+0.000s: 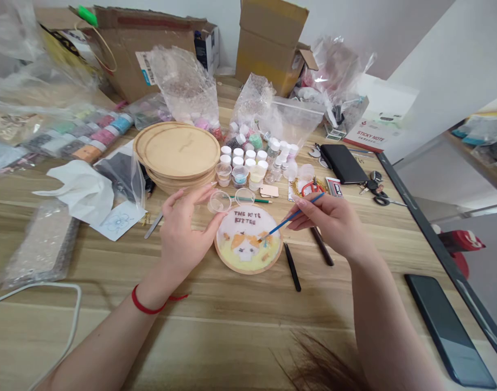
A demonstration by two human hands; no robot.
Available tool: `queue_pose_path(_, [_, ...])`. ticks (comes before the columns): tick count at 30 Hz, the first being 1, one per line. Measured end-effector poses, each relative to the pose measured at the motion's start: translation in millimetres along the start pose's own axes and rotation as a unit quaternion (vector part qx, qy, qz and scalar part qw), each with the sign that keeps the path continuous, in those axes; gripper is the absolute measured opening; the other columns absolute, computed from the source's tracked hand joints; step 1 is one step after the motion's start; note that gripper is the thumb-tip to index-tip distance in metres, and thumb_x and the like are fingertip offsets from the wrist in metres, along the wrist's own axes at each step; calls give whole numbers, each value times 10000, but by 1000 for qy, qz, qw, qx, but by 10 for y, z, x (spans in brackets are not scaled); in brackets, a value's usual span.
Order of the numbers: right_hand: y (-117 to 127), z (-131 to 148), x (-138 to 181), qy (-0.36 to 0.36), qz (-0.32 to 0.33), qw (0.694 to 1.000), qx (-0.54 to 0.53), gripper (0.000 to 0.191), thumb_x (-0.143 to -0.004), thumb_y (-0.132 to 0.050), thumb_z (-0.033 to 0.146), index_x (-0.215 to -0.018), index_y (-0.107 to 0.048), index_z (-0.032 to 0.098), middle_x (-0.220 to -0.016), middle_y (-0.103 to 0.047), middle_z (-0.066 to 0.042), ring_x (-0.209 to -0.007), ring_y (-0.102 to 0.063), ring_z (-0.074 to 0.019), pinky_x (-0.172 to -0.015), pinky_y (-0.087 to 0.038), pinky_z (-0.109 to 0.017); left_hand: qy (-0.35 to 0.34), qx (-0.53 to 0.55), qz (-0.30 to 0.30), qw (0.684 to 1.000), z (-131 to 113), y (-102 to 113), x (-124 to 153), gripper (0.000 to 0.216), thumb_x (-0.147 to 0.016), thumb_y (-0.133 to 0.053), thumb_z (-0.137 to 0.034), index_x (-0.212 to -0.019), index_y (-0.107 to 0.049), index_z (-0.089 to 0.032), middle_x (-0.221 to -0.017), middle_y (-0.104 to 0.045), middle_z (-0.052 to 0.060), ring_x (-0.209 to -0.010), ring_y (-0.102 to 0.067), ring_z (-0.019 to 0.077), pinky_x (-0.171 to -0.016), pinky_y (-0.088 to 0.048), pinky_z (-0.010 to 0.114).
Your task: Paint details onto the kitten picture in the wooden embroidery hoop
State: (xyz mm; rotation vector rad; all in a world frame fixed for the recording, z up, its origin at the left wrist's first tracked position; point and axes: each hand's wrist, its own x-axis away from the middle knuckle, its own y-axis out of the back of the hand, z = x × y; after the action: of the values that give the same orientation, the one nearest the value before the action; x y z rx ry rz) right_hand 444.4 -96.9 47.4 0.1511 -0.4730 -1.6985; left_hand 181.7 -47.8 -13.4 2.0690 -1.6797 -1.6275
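A round wooden plaque (248, 239) lies on the table, painted with a cat and the words "THE KITE KITTEN". My left hand (183, 231) rests beside its left rim, fingers curved and apart, fingertips touching the edge. My right hand (333, 220) pinches a thin blue paintbrush (291, 217); the brush tip touches the orange patch on the cat. A red string circles my left wrist.
Small clear cups (220, 202) and several white-capped paint pots (242, 163) stand behind the plaque, next to a stack of wooden discs (177, 152). Two black pens (291, 266) lie at right. A phone (447, 328), scissors (384, 201), bags and cardboard boxes (268, 43) crowd the table.
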Motion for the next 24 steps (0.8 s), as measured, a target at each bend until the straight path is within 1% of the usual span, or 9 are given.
queue_pose_path(9, [-11, 14, 8, 12, -5, 1000, -5, 469, -834, -693, 656, -808, -736, 189, -775, -793, -98, -709, -787, -256, -720, -658, -415, -7, -2, -4, 1000, 4, 1, -7, 472, -857, -758, -352, -1278, -565, -260, -1135, -761, 50, -1087, -721, 266, -1059, -492, 478])
queue_pose_path(15, [-31, 72, 30, 25, -3, 999, -38, 503, -795, -714, 681, -775, -724, 179, -754, -782, -84, -664, -770, -220, -648, -657, -343, -16, 5, -7, 1000, -11, 7, -19, 479, -851, -771, -313, -1281, -567, -266, -1136, -766, 43, -1056, -731, 254, -1058, -491, 461])
queue_pose_path(19, [-43, 55, 24, 16, -6, 1000, -18, 502, -805, -705, 680, -782, -732, 180, -757, -785, -88, -680, -775, -222, -672, -661, -350, -33, 18, -16, 999, -16, 8, -25, 489, -847, -777, -285, -1289, -567, -270, -1122, -772, 35, -1045, -736, 247, -1068, -488, 453])
queue_pose_path(21, [-47, 50, 21, 15, -7, 1000, -14, 491, -811, -707, 670, -790, -742, 180, -763, -786, -90, -682, -775, -221, -677, -663, -355, -29, 22, -12, 999, -15, 6, -24, 493, -849, -774, -291, -1296, -567, -275, -1131, -771, 33, -1061, -732, 252, -1076, -483, 462])
queue_pose_path(24, [-42, 76, 27, 29, -13, 998, -48, 494, -774, -747, 665, -766, -745, 171, -740, -771, -78, -644, -764, -206, -635, -664, -330, -16, 20, -7, 1000, -14, 4, -23, 486, -849, -773, -314, -1290, -574, -273, -1130, -771, 35, -1079, -727, 265, -1075, -481, 476])
